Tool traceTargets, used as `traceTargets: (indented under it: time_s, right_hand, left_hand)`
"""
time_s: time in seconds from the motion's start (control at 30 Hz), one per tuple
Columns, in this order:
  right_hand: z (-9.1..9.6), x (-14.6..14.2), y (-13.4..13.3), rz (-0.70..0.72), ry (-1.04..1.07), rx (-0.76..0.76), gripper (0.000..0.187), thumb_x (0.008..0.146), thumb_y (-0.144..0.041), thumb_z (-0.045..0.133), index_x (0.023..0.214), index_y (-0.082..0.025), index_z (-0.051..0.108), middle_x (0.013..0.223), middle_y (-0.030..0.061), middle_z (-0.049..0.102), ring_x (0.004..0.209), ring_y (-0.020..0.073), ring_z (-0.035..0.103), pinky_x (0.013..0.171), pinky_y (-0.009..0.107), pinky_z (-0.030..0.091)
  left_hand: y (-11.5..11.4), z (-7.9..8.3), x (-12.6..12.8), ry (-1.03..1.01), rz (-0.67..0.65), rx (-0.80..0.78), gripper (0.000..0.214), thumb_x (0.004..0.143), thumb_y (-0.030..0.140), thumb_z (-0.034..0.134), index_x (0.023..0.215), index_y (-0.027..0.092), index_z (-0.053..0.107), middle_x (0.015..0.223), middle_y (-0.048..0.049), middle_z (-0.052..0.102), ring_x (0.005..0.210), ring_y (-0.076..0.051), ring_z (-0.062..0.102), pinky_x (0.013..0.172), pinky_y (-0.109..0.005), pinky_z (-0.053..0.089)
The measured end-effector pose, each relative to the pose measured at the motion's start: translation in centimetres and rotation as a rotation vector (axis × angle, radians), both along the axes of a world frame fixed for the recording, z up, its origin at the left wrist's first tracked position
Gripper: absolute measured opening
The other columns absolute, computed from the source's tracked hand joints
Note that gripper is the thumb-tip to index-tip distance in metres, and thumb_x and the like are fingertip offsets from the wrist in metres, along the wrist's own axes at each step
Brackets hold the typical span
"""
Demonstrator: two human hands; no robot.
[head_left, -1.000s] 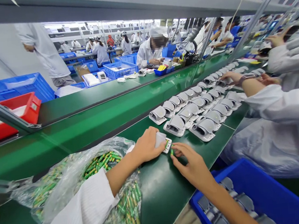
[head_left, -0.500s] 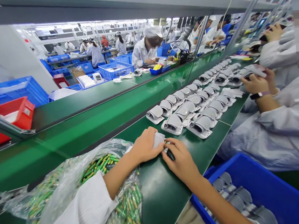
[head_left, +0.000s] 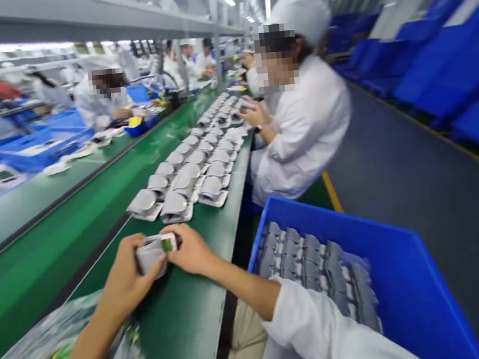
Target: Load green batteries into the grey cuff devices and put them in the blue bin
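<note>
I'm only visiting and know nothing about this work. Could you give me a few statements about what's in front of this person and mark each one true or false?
1. The left hand and right hand both grip one white device. True.
2. The blue crate stands on the person's left. False: it is on their right and holds grey units.
3. Rows of similar devices lie on the green belt ahead. True.
4. The plastic bag by the left arm holds red screws. False: its contents are green.
5. The co-worker nearby wears a blue coat. False: the coat is white.
</note>
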State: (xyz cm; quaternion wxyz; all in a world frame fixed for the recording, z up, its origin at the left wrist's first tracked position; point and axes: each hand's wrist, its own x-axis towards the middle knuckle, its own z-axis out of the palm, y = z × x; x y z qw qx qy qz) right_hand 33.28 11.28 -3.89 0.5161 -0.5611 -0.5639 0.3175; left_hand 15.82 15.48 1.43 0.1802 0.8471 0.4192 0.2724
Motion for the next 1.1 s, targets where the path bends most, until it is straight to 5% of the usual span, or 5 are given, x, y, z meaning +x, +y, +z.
traceTargets:
  time_s: [0.3,0.6,0.83,0.97,1.1]
  right_hand:
    - [3.4,1.6,-3.9,0.033,-0.411,-0.021,0.095,0.079,-0.057,0.081,0.154,-0.018,0.039,0.146,0.0183,0.046,0.117,0.0367,0.061,0.098,0.057,0.059]
    - [1.7,7.5,-5.5,-0.250,-0.095,0.111,0.048,0.074,-0.019,0.077,0.120,-0.019,0.062,0.126,0.0120,0.061,0.120,0.0296,0.062,0.108,0.050,0.052]
    - [-5.6,24.0,-19.5,-0.747,0.350,-0.003,0.075,0.073,-0.045,0.088,0.137,-0.024,0.055,0.130,0.0105,0.072,0.114,0.0258,0.072,0.101,0.043,0.060]
    - [-12.5,34.7,-28.7,-1.158,0.472,-0.232,0.057,0.064,-0.055,0.086,0.105,-0.023,0.064,0.106,0.0064,0.077,0.095,0.0236,0.076,0.082,0.037,0.065]
    - [-18.5,41.0,-33.9,-1.266,0.411,-0.423,0.047,0.060,-0.059,0.079,0.081,-0.025,0.052,0.072,0.0011,0.066,0.064,0.0224,0.069,0.054,0.037,0.061]
  left_hand:
    - [0.5,0.8,0.8,-0.150,0.048,-0.207,0.056,0.086,0.071,0.064,0.123,0.028,0.060,0.108,-0.0062,0.070,0.081,-0.027,0.069,0.069,-0.043,0.062]
    - [-2.9,0.7,2.3,-0.197,-0.096,-0.426,0.052,0.100,0.056,0.058,0.143,0.028,0.048,0.149,-0.0132,0.061,0.119,-0.027,0.069,0.103,-0.047,0.060]
    - [-0.7,-2.4,0.6,0.058,-0.111,-0.301,0.034,0.092,0.066,0.061,0.110,0.039,0.071,0.119,0.0018,0.072,0.114,-0.031,0.067,0.104,-0.054,0.055]
    - [-0.2,-4.0,1.6,0.081,-0.104,-0.234,0.030,0.092,0.069,0.056,0.104,0.045,0.070,0.118,0.0090,0.067,0.112,-0.028,0.064,0.090,-0.047,0.057]
    - [-0.3,-4.0,1.8,0.172,-0.132,-0.136,0.030,0.096,0.060,0.053,0.100,0.037,0.071,0.118,0.0041,0.066,0.111,-0.025,0.064,0.084,-0.037,0.056]
